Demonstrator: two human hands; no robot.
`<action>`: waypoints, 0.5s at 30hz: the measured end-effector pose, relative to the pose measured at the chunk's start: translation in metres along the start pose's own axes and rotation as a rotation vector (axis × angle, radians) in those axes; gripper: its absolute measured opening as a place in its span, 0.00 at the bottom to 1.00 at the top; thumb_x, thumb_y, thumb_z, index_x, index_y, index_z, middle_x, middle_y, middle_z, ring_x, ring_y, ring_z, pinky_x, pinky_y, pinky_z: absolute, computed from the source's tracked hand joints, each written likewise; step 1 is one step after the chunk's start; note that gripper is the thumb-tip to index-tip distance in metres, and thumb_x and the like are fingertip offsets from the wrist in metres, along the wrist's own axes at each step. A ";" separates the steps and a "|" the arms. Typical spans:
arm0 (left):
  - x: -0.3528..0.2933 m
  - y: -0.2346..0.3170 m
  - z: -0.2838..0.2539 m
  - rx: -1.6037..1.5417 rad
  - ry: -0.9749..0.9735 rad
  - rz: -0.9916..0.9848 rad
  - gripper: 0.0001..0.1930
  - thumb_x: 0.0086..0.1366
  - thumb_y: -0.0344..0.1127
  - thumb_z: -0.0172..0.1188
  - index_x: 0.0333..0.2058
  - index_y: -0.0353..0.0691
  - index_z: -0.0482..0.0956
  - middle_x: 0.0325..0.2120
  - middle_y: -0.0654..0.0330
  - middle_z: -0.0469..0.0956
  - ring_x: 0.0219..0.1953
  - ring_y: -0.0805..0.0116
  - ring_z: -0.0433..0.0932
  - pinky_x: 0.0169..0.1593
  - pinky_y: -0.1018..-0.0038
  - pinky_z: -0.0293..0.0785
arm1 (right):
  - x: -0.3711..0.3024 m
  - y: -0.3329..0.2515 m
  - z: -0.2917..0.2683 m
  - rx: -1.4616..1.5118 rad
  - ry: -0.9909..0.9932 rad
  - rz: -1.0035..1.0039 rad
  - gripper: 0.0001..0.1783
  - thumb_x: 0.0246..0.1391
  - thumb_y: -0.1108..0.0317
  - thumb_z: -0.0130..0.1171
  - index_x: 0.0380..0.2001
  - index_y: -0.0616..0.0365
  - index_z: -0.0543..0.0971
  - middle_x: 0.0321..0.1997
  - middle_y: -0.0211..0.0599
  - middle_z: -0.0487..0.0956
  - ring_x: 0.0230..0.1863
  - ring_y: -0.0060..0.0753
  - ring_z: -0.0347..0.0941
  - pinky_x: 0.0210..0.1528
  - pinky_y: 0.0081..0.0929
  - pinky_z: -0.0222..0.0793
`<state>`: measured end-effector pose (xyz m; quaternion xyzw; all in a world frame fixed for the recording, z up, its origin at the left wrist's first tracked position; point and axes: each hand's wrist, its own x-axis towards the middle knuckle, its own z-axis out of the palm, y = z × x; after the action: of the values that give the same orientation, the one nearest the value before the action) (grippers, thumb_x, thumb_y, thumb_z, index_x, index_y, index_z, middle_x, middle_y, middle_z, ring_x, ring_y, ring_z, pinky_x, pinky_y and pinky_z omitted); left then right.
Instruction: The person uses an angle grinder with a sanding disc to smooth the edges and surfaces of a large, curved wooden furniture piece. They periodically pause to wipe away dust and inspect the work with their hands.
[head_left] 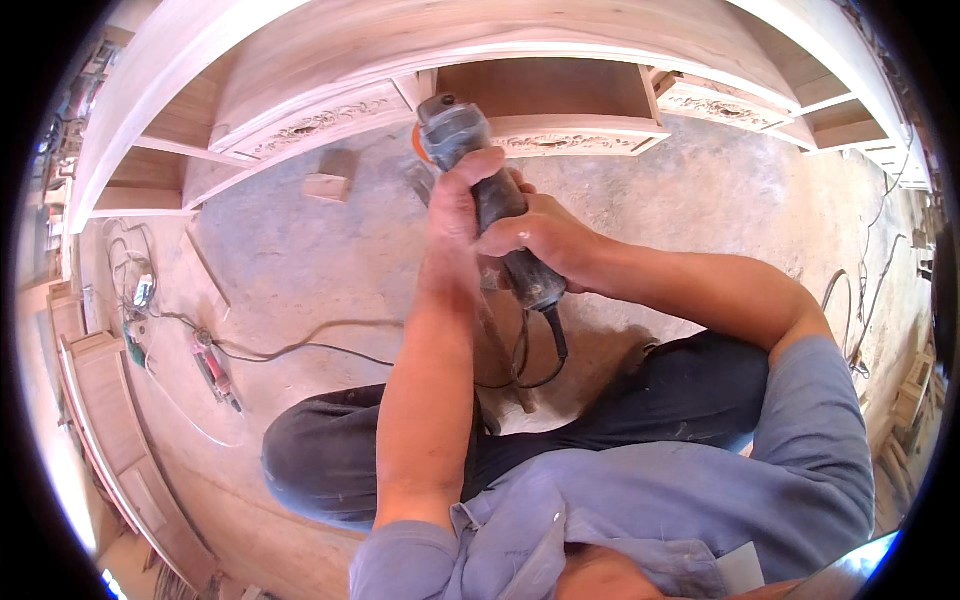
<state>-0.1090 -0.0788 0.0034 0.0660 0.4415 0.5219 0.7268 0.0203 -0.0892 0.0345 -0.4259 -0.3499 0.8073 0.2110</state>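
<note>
Angle grinder [498,200], held near the open drawer's [570,143] left front corner, has the left hand [457,198] clamped behind its head and the right hand [552,235] gripping its body, presumably for steadiness.

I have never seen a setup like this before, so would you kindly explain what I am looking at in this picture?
There is no robot here: a seated person is working with two bare hands. The single picture comes from a wide fisheye camera worn on the person's head and looking down, which is why straight edges bend and the corners are black. Left in the picture is the person's left.

The left hand and right hand both grip a dark, corded power tool with an orange disc at its head. Beyond it stands pale wooden furniture with carved drawer fronts. On the floor lie a small wooden block, a red tool and loose cables.
</note>
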 end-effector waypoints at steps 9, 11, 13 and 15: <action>0.001 -0.011 0.022 0.000 0.008 -0.106 0.14 0.51 0.41 0.68 0.31 0.38 0.77 0.24 0.54 0.78 0.26 0.59 0.79 0.33 0.64 0.78 | -0.016 -0.006 -0.012 0.035 0.088 -0.016 0.24 0.41 0.70 0.63 0.44 0.62 0.68 0.32 0.38 0.74 0.26 0.32 0.74 0.26 0.31 0.74; 0.004 -0.021 0.037 0.052 -0.021 -0.110 0.15 0.51 0.42 0.68 0.31 0.37 0.77 0.24 0.53 0.78 0.26 0.60 0.79 0.33 0.66 0.78 | -0.027 -0.008 -0.025 -0.008 0.148 -0.036 0.25 0.41 0.70 0.64 0.44 0.61 0.68 0.34 0.38 0.74 0.27 0.31 0.74 0.26 0.31 0.74; 0.007 -0.033 0.053 0.086 -0.059 -0.138 0.16 0.51 0.43 0.67 0.31 0.36 0.77 0.24 0.53 0.78 0.26 0.61 0.79 0.33 0.67 0.78 | -0.040 -0.010 -0.041 0.040 0.152 0.053 0.26 0.42 0.69 0.64 0.46 0.60 0.67 0.35 0.38 0.74 0.28 0.31 0.75 0.27 0.31 0.74; 0.010 -0.047 0.069 0.131 -0.099 -0.166 0.17 0.52 0.44 0.67 0.31 0.35 0.78 0.24 0.53 0.78 0.26 0.62 0.79 0.33 0.68 0.77 | -0.052 -0.011 -0.056 0.091 0.182 0.059 0.27 0.42 0.69 0.64 0.47 0.59 0.67 0.35 0.39 0.74 0.27 0.32 0.75 0.27 0.31 0.75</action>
<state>-0.0268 -0.0660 0.0129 0.1022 0.4424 0.4258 0.7826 0.0964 -0.0939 0.0486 -0.4975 -0.2796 0.7862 0.2371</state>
